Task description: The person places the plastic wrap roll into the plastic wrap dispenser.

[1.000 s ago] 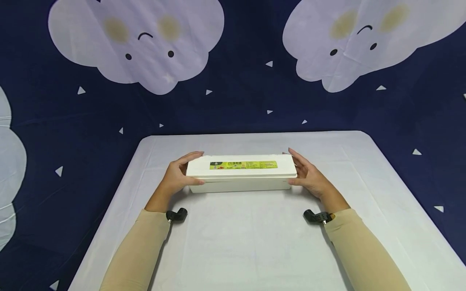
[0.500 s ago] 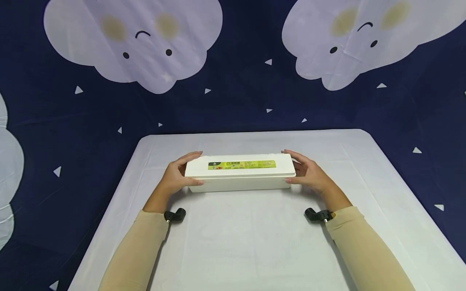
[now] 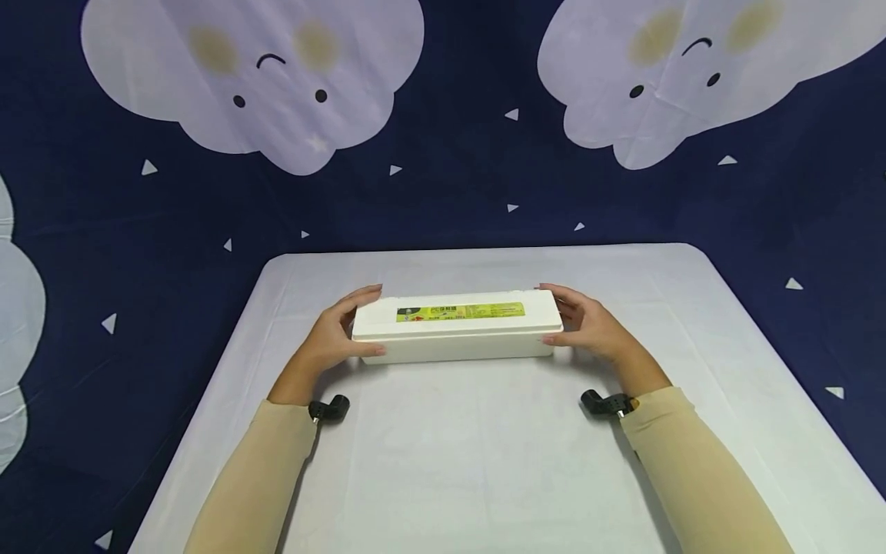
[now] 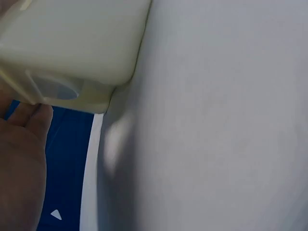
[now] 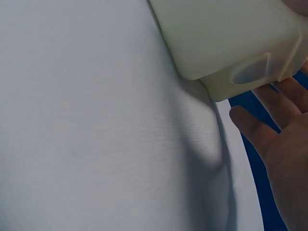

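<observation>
A long white cling film box with a yellow-green label on its lid lies on the table in the head view, its long side facing me. My left hand grips its left end, thumb on the front side and fingers reaching behind. At the right end, my right hand holds it the same way. Close up in the left wrist view, the box's end has a rounded recess, and part of the left hand shows below it. The right wrist view shows the other end with fingers of the right hand beside it.
A white cloth covers the table, which has rounded far corners. Behind it hangs a dark blue backdrop with pale clouds and small triangles. Black wrist cameras sit at the left cuff and right cuff.
The right fingers, raised a second ago, have come down against the box's far edge. Both hands stay at the box's ends, and the box stays almost in place. The head view shifts slightly.
</observation>
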{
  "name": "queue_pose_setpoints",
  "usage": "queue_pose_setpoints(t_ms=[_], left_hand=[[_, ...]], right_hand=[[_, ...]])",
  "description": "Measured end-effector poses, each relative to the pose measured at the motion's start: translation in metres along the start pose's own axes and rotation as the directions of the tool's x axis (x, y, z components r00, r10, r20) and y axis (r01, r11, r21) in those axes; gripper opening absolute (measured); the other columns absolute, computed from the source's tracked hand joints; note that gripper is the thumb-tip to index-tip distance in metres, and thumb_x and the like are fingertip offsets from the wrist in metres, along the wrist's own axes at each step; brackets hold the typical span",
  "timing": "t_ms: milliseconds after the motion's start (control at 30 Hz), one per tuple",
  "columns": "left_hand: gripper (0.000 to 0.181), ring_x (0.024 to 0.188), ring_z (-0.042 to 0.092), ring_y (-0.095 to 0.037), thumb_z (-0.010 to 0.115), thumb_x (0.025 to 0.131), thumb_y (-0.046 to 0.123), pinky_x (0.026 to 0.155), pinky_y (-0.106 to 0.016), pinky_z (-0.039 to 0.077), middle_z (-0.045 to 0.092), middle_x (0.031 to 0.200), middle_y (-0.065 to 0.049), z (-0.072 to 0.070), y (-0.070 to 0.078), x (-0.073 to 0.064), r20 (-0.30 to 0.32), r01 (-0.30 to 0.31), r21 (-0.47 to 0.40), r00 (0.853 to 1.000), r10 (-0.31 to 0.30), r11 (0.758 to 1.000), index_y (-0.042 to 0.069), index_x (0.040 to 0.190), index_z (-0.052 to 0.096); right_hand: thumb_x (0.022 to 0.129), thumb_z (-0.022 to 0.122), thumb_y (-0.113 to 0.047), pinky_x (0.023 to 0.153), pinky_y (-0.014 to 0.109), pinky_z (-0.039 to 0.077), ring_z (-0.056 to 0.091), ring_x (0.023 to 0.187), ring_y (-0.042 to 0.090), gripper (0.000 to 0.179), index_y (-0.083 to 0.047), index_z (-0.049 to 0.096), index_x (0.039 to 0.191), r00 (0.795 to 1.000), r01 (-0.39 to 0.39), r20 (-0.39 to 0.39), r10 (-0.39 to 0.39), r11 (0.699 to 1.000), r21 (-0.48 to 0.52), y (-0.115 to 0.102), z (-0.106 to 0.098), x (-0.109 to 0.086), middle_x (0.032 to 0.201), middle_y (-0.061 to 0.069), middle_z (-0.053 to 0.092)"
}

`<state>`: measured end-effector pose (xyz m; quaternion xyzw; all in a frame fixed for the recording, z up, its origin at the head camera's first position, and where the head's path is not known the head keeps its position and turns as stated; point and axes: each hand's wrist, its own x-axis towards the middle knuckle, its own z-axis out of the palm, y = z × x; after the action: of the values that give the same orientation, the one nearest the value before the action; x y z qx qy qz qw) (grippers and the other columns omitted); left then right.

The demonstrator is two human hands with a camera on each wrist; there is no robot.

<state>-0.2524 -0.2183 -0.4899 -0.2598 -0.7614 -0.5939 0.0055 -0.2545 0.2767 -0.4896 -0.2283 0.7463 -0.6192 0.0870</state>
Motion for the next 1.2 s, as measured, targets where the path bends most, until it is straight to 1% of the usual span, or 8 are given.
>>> queue_pose_setpoints(t_ms=[67,267,400,600,733,967,1067,1200], left_hand=[[0.100,0.147,0.039,-0.026,0.100,0.062,-0.007,0.115,-0.031,0.035,0.046,0.160,-0.007,-0.0013,0.0018,0.0006,0.007,-0.005,0.032,1.000,0.005,0.999,0.001,0.151,0.055],[0.096,0.137,0.050,-0.029,0.100,0.063,-0.005,0.105,-0.029,0.044,0.051,0.155,-0.007,-0.0043,0.0030,0.0000,0.032,0.054,0.039,0.998,-0.055,0.998,0.004,0.149,0.058],[0.096,0.140,0.047,-0.029,0.100,0.063,-0.006,0.107,-0.028,0.042,0.050,0.156,-0.009,-0.0047,0.0011,-0.0002,0.036,0.036,0.043,0.999,-0.037,0.998,0.004,0.149,0.059],[0.094,0.142,0.045,-0.028,0.101,0.061,-0.007,0.111,-0.029,0.039,0.052,0.154,-0.010,-0.0036,0.0003,-0.0012,0.015,-0.005,0.051,1.000,0.004,0.999,0.002,0.145,0.062],[0.094,0.139,0.049,-0.025,0.101,0.059,-0.009,0.109,-0.029,0.042,0.053,0.152,-0.008,-0.0035,0.0011,0.0001,-0.004,0.015,0.015,1.000,-0.015,1.000,0.005,0.144,0.063],[0.095,0.134,0.052,-0.024,0.096,0.061,-0.017,0.102,-0.027,0.047,0.052,0.152,-0.013,-0.0058,0.0042,0.0058,-0.002,0.032,-0.046,0.999,-0.032,0.998,0.001,0.147,0.059],[0.096,0.133,0.052,-0.024,0.096,0.060,-0.018,0.101,-0.027,0.047,0.051,0.152,-0.015,-0.0060,0.0044,0.0072,-0.005,0.027,-0.033,1.000,-0.027,0.999,0.000,0.147,0.059],[0.094,0.138,0.049,-0.026,0.098,0.059,-0.014,0.109,-0.029,0.042,0.052,0.151,-0.014,-0.0060,0.0067,0.0048,-0.005,0.016,0.005,1.000,-0.016,1.000,0.000,0.144,0.061]], right_hand=[[0.078,0.089,0.009,0.105,0.028,0.046,0.042,0.145,0.036,0.098,0.003,0.036,0.160,1.000,-0.008,0.004,0.008,1.000,-0.018,0.0001,-0.0012,0.0002,0.159,0.021,0.043],[0.078,0.090,0.008,0.105,0.027,0.045,0.036,0.148,0.041,0.101,0.005,0.032,0.161,0.999,-0.030,0.025,0.031,0.999,-0.037,0.0012,-0.0036,0.0009,0.160,0.021,0.042],[0.078,0.090,0.008,0.104,0.028,0.047,0.038,0.147,0.041,0.101,0.005,0.032,0.160,0.999,-0.034,0.033,0.034,0.999,-0.030,0.0011,-0.0028,0.0009,0.158,0.022,0.043],[0.075,0.091,0.009,0.101,0.030,0.050,0.047,0.142,0.034,0.101,0.004,0.036,0.160,0.999,-0.036,0.013,0.036,0.999,-0.015,0.0004,-0.0012,0.0003,0.155,0.021,0.048],[0.075,0.090,0.011,0.102,0.032,0.050,0.048,0.141,0.030,0.100,0.002,0.037,0.160,0.999,-0.039,0.011,0.039,0.999,0.025,-0.0018,-0.0012,0.0005,0.156,0.019,0.047],[0.079,0.085,0.014,0.099,0.034,0.053,0.051,0.138,0.025,0.097,0.004,0.033,0.161,0.998,-0.062,0.016,0.060,0.992,0.108,-0.0044,-0.0042,0.0047,0.156,0.016,0.047],[0.077,0.085,0.017,0.098,0.034,0.053,0.052,0.137,0.024,0.097,0.002,0.037,0.160,0.999,-0.040,0.004,0.040,0.992,0.119,-0.0049,-0.0042,0.0058,0.155,0.016,0.048],[0.075,0.086,0.018,0.101,0.034,0.051,0.052,0.137,0.026,0.096,0.002,0.040,0.158,1.000,0.015,0.017,-0.016,0.997,0.081,-0.0031,-0.0027,0.0055,0.155,0.019,0.048]])
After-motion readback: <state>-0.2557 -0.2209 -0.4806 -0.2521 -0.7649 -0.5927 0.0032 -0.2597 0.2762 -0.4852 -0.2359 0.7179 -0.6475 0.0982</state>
